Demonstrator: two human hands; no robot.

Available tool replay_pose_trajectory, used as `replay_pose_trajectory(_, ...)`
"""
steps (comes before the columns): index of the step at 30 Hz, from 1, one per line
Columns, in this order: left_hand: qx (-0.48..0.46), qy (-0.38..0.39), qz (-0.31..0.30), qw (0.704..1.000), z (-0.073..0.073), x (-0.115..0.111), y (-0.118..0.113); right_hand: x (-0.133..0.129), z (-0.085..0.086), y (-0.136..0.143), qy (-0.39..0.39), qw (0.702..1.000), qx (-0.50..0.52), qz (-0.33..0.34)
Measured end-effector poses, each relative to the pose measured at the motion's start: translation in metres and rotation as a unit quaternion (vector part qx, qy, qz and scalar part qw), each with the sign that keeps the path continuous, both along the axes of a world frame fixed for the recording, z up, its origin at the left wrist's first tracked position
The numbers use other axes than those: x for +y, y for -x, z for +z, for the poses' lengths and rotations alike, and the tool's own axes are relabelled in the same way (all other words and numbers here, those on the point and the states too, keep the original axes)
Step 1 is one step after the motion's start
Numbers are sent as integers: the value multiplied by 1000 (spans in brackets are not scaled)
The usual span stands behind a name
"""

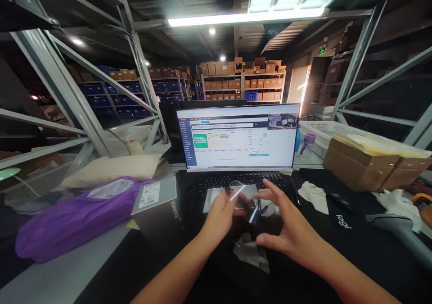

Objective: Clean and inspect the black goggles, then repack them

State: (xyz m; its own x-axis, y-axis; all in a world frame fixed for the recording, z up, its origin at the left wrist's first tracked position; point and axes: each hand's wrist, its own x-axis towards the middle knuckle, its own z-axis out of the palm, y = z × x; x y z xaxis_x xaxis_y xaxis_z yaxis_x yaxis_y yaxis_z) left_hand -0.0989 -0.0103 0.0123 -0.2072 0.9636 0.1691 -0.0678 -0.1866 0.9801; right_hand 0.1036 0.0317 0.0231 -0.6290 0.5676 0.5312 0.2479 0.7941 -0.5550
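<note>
The left hand (219, 214), forearm angled forward, pinches a shiny plastic packet (254, 214) in front of the keyboard (211, 181). The right hand (288, 225), palm turned inward, has fingers and thumb well apart, just beside the packet. Crumpled paper (253, 253) lies below.

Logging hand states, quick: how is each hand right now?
Left hand: closed on a glossy item, blurred.
Right hand: open beside it; whether it touches cannot be told.

Left hand (219, 213), right hand (292, 227) bare; forearms (180, 263) bare, fingers (278, 196) slim
</note>
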Motion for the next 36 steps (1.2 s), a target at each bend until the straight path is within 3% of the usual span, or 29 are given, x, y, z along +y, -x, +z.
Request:
replay_pose_trajectory(3, -8, -17, 53, 998, 4, 5, 15, -4, 7, -15, -46, 995, 53, -75)
replay_pose_trajectory(5, -16, -20, 79, 997, 9, 6, 27, -8, 12, -26, -81, 991, 58, -85)
replay_pose_trajectory(9, -34, -31, 135, 990, 20, 1, 46, -15, 16, -24, -80, 988, -122, 50)
replay_pose_trajectory(11, -52, -41, 158, 985, 24, -2, 50, -16, 8, -10, -56, 966, -216, 130)
replay_pose_trajectory(13, -64, -42, 168, 983, 25, -4, 51, -15, -6, 7, -54, 946, -271, 171)
replay_pose_trajectory(18, -53, -29, 131, 989, 20, -5, 47, -16, -43, 39, -162, 915, -354, 104)
replay_pose_trajectory(25, -43, -19, 94, 994, 9, 1, 32, -16, -57, 61, -214, 873, -435, 59)
replay_pose_trajectory(29, -15, -25, 98, 995, 2, 1, 27, -15, -53, 56, -220, 883, -411, 58)
replay_pose_trajectory(33, -25, -42, 89, 995, -1, 2, 29, -15, -43, 38, -228, 946, -223, 49)
replay_pose_trajectory(36, -52, -49, 90, 993, 1, 2, 30, -8, -29, 24, -160, 975, -156, 11)
